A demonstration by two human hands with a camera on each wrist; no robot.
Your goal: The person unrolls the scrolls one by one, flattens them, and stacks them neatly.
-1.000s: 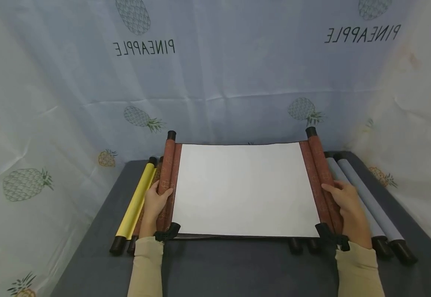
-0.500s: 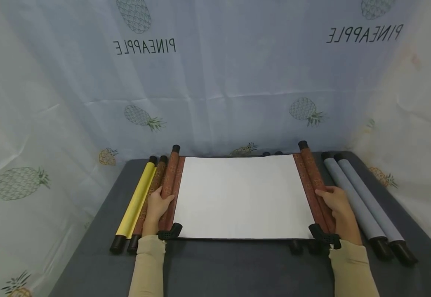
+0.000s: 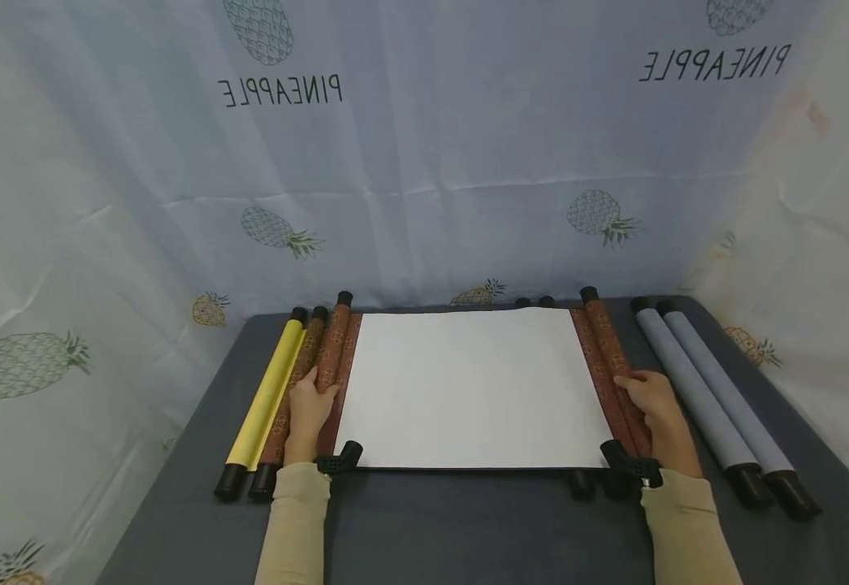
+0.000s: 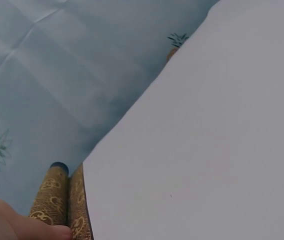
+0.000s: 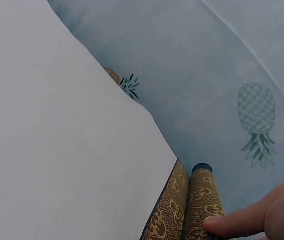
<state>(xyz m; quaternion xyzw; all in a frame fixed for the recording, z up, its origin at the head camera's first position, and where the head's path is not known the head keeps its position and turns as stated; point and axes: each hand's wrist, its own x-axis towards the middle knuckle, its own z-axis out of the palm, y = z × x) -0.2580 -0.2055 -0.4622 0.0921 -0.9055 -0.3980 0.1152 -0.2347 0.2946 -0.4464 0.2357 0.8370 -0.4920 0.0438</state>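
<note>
A hanging scroll (image 3: 468, 390) is spread partly unrolled between my hands, its blank white face up. Its left roller (image 3: 334, 345) and right roller (image 3: 605, 335) are wrapped in reddish-brown patterned cloth with black end caps. My left hand (image 3: 309, 414) grips the left roller, and in the left wrist view the thumb lies across the gold-patterned cloth. On the other side my right hand (image 3: 660, 418) holds the right roller, with a finger over it in the right wrist view. Whether the sheet touches the table is hard to tell.
At left lie a yellow scroll (image 3: 266, 398) and a brown patterned roll (image 3: 296, 386). Two grey-blue rolls (image 3: 698, 398) lie at right. Black end caps (image 3: 581, 485) stick out from beneath the sheet. A pineapple-print curtain (image 3: 424, 146) encloses the dark table (image 3: 468, 528).
The scroll has come down and its far edge dropped, showing more curtain and black caps behind it. My right hand has shifted left with its roller, bringing the rollers slightly closer together.
</note>
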